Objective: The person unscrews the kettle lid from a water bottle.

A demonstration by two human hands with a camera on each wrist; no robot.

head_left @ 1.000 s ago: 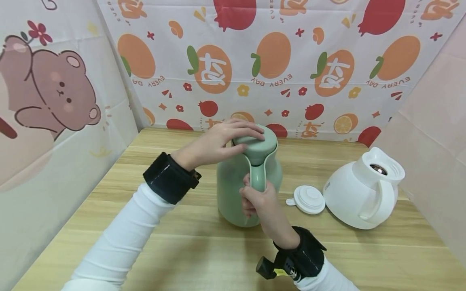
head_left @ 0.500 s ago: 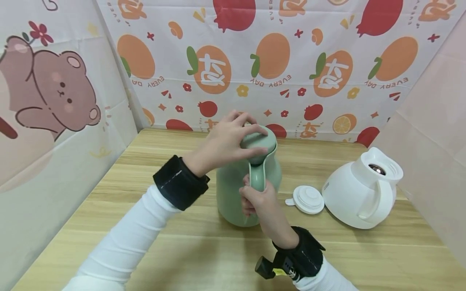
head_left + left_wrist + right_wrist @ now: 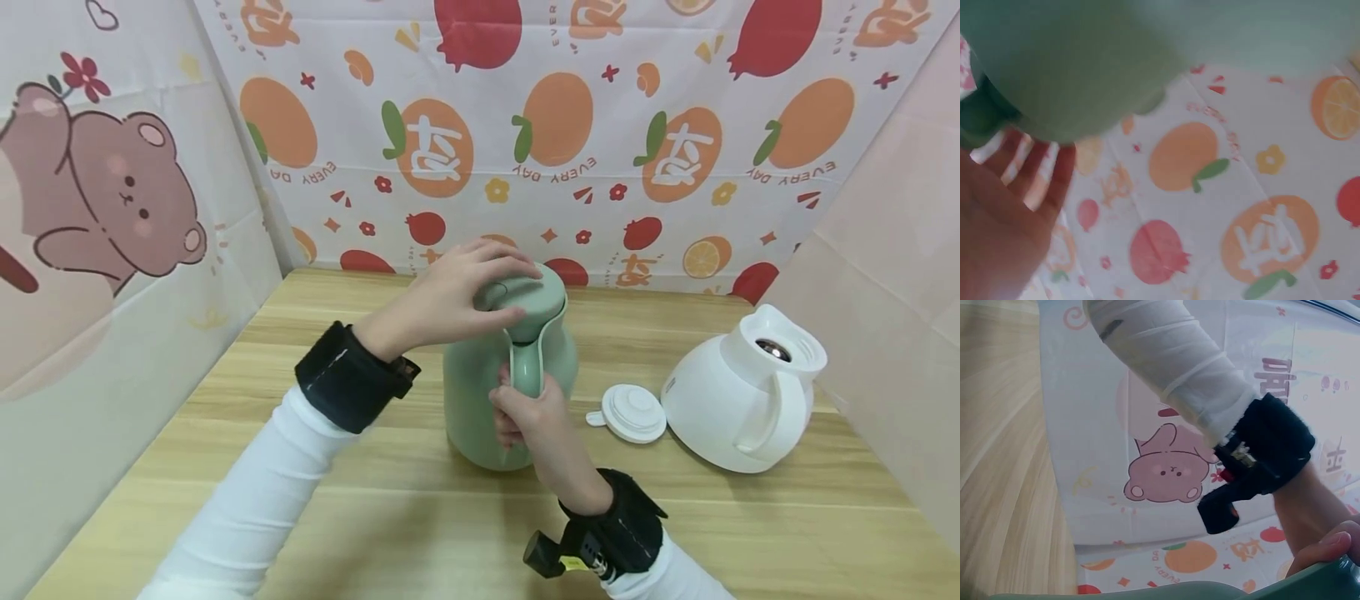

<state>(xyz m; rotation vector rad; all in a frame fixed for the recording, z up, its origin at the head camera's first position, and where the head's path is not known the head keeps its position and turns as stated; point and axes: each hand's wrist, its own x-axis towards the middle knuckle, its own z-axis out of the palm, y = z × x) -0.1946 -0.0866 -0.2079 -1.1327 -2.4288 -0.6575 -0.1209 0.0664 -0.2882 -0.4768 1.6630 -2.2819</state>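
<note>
A pale green thermal jug [image 3: 472, 400] stands upright on the wooden table, its round lid [image 3: 542, 304] seated in the top. My left hand [image 3: 446, 296] lies over the lid's left side, fingers reaching across the top and thumb along the near edge. In the left wrist view that hand [image 3: 1007, 225] has its fingers extended beside the blurred green jug. My right hand [image 3: 536, 417] grips the jug's handle [image 3: 527, 367], which faces me. The right wrist view catches a strip of green jug [image 3: 1179, 590] along its bottom edge, with the left hand's fingers [image 3: 1329, 547] above it.
To the right stands a white thermal jug [image 3: 723, 408] with its mouth uncovered. A white lid [image 3: 633, 412] with a small tab lies on the table [image 3: 360, 517] between the two jugs. Printed cloth walls [image 3: 345, 200] enclose the table's back and sides.
My left hand swung right over the lid, then back left to about where it was. The right hand stays on the handle, and the jug has not moved.
</note>
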